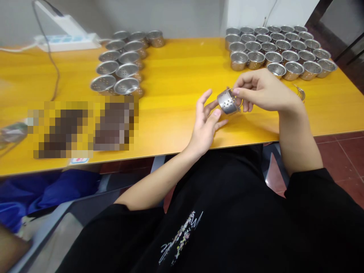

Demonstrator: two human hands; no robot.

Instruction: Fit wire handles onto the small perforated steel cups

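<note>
A small perforated metal strainer cup (227, 101) is held tilted on its side above the table's front part. My left hand (205, 123) grips its base between thumb and fingers, the other fingers spread. My right hand (257, 91) is closed at the cup's rim, its thumb and finger pinching what looks like a thin curved wire handle (241, 103). How the wire joins the rim is too small to make out. Beyond my right wrist, several thin curved metal pieces (300, 93) lie together on the yellow table (182, 76).
Many like cups stand in rows at the back right (273, 57), and two columns of cups (127, 85) stand left of centre. A white power strip (68, 41) with cables lies at the back left. Two pixelated dark items (113, 125) lie front left. Someone in blue sits at left.
</note>
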